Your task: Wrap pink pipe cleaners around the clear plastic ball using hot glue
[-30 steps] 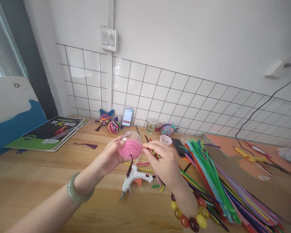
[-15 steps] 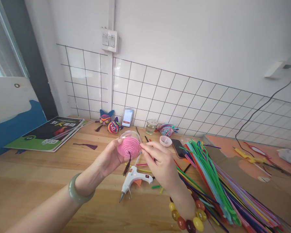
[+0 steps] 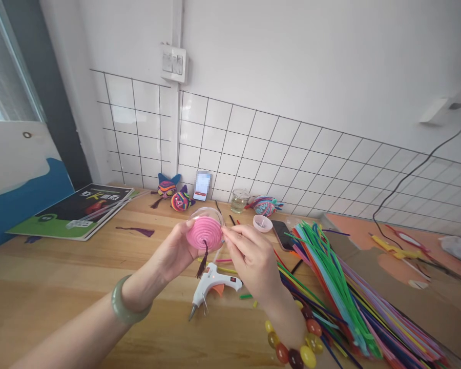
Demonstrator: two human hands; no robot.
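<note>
My left hand point(image 3: 176, 249) is closed around a clear plastic dome point(image 3: 204, 211) with a pink pipe-cleaner coil point(image 3: 202, 233) on its near side. A dark purple tassel point(image 3: 202, 264) hangs from the coil's centre. At the coil's right rim, the fingers of my right hand point(image 3: 255, 256) are closed in a pinch on the pink pipe cleaner's edge; the fingertips partly hide that spot. Just below the hands, a white hot glue gun point(image 3: 214, 281) rests on the table, its nozzle towards me.
Bundled coloured pipe cleaners point(image 3: 332, 282) spread over the right side. Behind are a phone point(image 3: 282, 236), a small pink bowl point(image 3: 263, 223), a glass jar point(image 3: 239, 201) and decorated crafts point(image 3: 181, 200). Books point(image 3: 72, 212) and a loose tassel point(image 3: 136, 230) lie left. A yellow tool point(image 3: 397, 249) is far right.
My right forearm and bracelet have shifted slightly left. Both hands keep their hold at nearly the same place.
</note>
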